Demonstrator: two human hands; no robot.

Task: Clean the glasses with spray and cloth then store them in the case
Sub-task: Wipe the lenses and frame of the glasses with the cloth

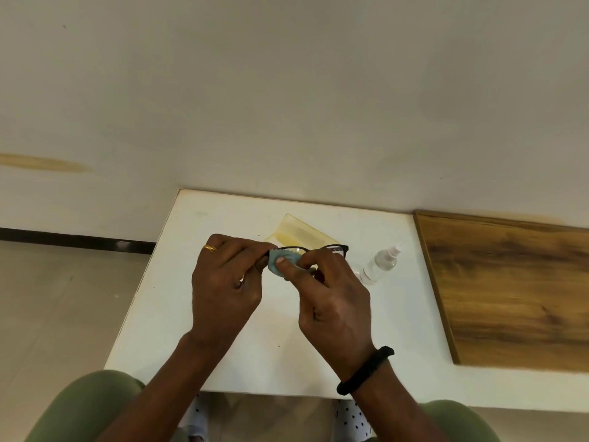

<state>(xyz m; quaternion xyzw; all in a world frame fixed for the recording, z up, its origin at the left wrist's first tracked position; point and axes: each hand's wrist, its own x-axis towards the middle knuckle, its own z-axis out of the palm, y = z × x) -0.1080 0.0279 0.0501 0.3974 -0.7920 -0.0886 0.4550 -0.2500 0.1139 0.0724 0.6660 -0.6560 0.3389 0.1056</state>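
Black-framed glasses [333, 248] are held above the white table [178, 298]. My left hand [226, 282] pinches the left end of the frame. My right hand [331, 301] pinches a light blue cloth [280, 261] over the left lens, thumb on top. The right lens pokes out past my fingers. A pale yellow case [299, 234] lies open on the table just behind the glasses. A clear spray bottle [381, 264] lies on its side to the right.
A wall rises right behind the table. A wood-grain panel [516, 288] adjoins the table on the right. Tiled floor lies to the left. My knees in green trousers [95, 406] sit at the table's near edge.
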